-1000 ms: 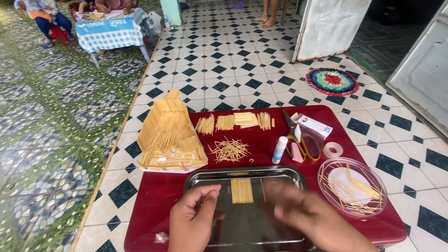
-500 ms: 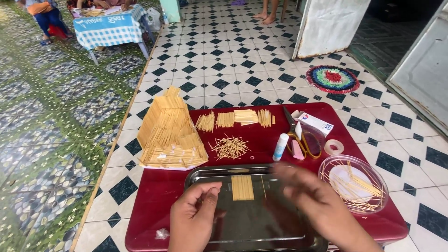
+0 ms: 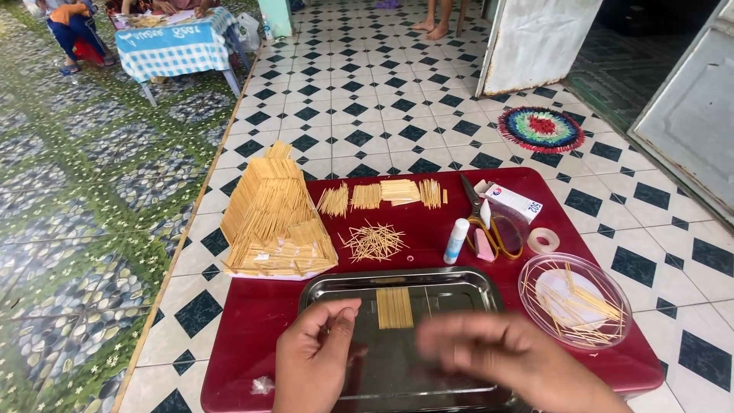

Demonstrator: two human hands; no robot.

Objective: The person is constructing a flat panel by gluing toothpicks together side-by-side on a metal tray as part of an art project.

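My left hand (image 3: 312, 361) rests over the near left part of a metal tray (image 3: 336, 284), back up, fingers curled, thumb raised. My right hand (image 3: 501, 358) hovers over the tray's near right part, blurred by motion, fingers pointing left. A small flat panel of glued toothpicks (image 3: 394, 307) lies in the tray just beyond both hands. Whether either hand holds a toothpick is hidden.
The tray sits on a low red table (image 3: 252, 321). On the table are a toothpick roof model (image 3: 275, 214), a loose toothpick pile (image 3: 372, 241), a row of toothpick panels (image 3: 382, 193), a glue tube (image 3: 456, 240), scissors (image 3: 489, 226), tape (image 3: 543, 241) and a clear dish of toothpicks (image 3: 573, 302). People sit at a far checked table (image 3: 180, 50).
My right hand has drawn back from the toothpick panel toward me and to the left, now blurred. My left hand has stayed almost in place.
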